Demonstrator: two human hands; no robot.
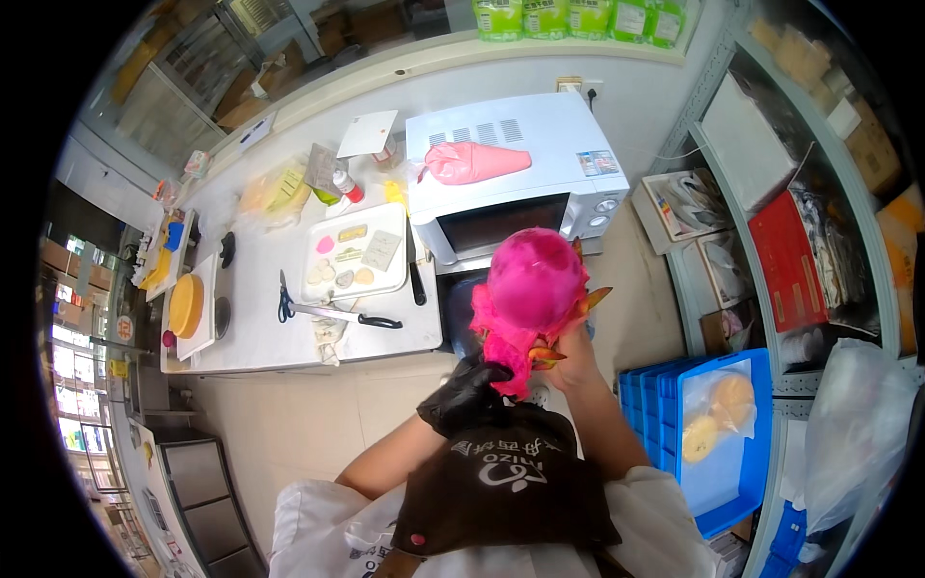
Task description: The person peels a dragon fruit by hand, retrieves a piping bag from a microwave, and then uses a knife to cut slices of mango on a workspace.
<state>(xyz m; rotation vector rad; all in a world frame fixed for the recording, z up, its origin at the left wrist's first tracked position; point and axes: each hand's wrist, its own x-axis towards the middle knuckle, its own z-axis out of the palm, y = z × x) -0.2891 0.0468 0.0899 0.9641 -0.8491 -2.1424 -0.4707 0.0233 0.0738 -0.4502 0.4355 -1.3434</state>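
A large pink dragon fruit (536,278), its skin partly peeled back, rests in my bare right hand (578,360) in front of the microwave. Green-tipped scales stick out on its right side. My left hand (470,390), in a black glove, grips a hanging flap of the pink peel (509,361) at the lower left of the fruit. The fingertips of my right hand are hidden behind the fruit and peel.
A white microwave (513,108) bears a pink piping bag (477,162). On the table (253,347) are a white tray (354,289), a long knife (347,315), scissors (285,303) and a round yellow cake (186,306). Blue crates (755,433) stand at right beside shelving.
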